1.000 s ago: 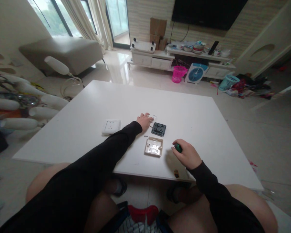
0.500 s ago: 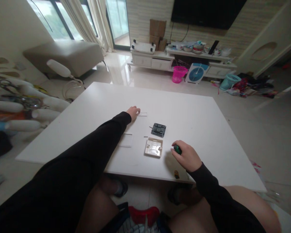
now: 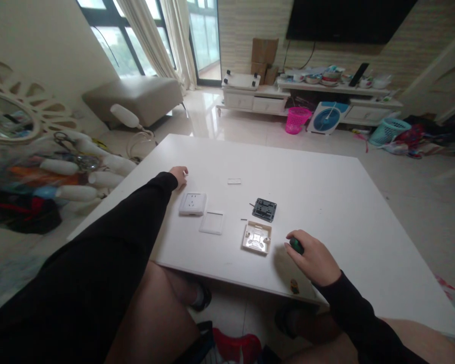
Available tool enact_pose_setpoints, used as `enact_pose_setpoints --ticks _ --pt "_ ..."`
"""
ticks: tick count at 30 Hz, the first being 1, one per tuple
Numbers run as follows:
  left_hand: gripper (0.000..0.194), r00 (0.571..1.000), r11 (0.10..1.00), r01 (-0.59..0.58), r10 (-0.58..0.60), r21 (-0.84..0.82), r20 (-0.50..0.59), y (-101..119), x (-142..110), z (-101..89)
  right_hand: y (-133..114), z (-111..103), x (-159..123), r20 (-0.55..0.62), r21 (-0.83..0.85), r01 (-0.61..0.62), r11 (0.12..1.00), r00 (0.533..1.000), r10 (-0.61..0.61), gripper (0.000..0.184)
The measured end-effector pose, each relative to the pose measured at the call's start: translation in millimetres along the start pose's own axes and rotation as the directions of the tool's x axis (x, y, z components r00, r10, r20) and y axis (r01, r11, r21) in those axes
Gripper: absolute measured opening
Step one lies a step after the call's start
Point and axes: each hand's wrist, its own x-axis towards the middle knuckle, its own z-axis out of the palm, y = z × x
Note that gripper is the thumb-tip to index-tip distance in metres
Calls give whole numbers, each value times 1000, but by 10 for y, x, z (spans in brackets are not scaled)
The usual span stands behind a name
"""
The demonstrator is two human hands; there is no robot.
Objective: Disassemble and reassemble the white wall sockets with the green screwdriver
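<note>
My left hand (image 3: 179, 176) rests on the white table (image 3: 326, 202) just behind a white wall socket (image 3: 192, 203), fingers curled, perhaps pinching a tiny white piece. A thin white frame (image 3: 212, 222) lies right of the socket. Further right are a dark grey socket core (image 3: 264, 210) and a cream mounting box (image 3: 257, 237) lying open side up. My right hand (image 3: 313, 260) is closed round a green-handled tool (image 3: 297, 245), likely a screwdriver, right of the box. A small white strip (image 3: 234, 181) lies behind the parts.
A small orange-and-black item (image 3: 294, 286) sits at the table's near edge. White tube-shaped objects and scissors (image 3: 83, 162) clutter the left side. Beyond the table stand a grey sofa (image 3: 136, 96), a TV cabinet (image 3: 311, 96), a pink basket (image 3: 294, 120) and a fan (image 3: 328, 118).
My left hand drew away from the dark core and moved left across the table to a spot behind the white socket. The view swung left. My right hand kept its grip.
</note>
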Motion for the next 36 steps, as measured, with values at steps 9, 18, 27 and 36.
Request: enact_pose_setpoints --ticks 9,18,27,36 --pt "35 981 988 -141 130 66 143 1118 443 465 89 96 32 7 -17 9 1000 1000 -9 17" --pt "40 981 985 -110 85 136 173 1476 561 709 33 64 23 5 -17 26 1000 1000 -25 15" --pt "74 948 945 160 -228 286 221 630 102 87 -59 -67 -31 27 -11 3 1000 1000 -3 16" --pt "69 884 939 -344 322 6 340 2018 124 437 9 63 21 51 -14 -7 1000 999 8 17"
